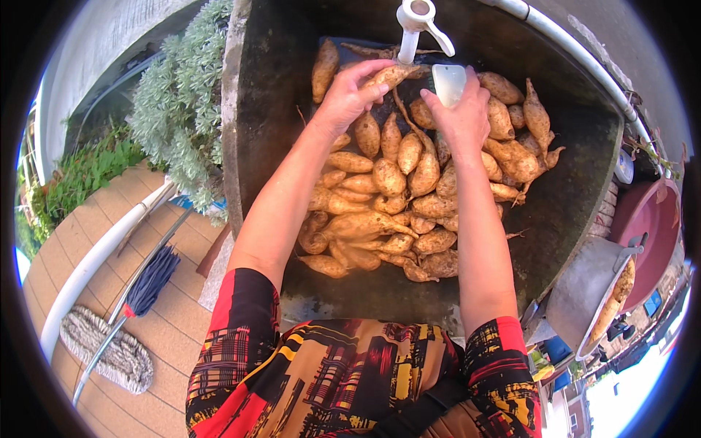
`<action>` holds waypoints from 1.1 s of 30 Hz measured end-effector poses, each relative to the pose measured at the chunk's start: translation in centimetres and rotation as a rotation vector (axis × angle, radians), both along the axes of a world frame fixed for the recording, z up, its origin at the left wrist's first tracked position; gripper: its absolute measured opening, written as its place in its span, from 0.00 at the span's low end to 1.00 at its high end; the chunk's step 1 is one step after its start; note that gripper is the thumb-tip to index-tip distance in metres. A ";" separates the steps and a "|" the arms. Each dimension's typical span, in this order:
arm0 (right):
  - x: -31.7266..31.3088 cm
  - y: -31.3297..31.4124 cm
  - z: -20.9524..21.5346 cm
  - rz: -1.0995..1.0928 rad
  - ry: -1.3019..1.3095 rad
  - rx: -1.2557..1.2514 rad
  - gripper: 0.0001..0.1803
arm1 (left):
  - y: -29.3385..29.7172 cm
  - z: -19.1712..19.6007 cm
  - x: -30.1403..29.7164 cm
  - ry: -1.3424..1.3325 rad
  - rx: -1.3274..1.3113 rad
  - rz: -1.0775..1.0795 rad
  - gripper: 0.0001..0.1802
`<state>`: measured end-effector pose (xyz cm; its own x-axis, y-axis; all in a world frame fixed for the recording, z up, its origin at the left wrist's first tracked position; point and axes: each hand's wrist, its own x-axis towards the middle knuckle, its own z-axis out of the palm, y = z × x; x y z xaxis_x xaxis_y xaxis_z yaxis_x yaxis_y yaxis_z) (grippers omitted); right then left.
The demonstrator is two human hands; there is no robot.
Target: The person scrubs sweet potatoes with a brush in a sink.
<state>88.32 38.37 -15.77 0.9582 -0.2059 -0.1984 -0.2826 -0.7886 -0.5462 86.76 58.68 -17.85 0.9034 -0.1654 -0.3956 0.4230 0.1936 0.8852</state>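
Note:
My left hand (349,95) is closed around a sweet potato (400,74) just under the white tap (412,29). In my right hand (463,117) is a pale, rounded plastic piece (449,82), raised beside the tap's lever; its lower part is hidden by my fingers, so I cannot tell its exact kind. Below both hands, many muddy sweet potatoes (389,177) lie heaped in a dark stone sink (558,226). Some at the near end look wet or under cloudy water. Another sweet potato (325,69) leans by the sink's far left wall.
A silvery shrub (182,91) grows against the sink's left side. Mops, one with a grey head (109,350) and one dark blue (152,281), rest on tan paving. To the right are a metal pot (588,292) with a sweet potato and a reddish basin (653,241). A white pipe (584,51) follows the sink's far edge.

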 end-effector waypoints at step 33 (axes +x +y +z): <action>3.3 4.4 -1.6 0.343 -0.250 -0.028 0.10 | -0.8 0.8 -1.0 0.109 -0.030 0.013 0.19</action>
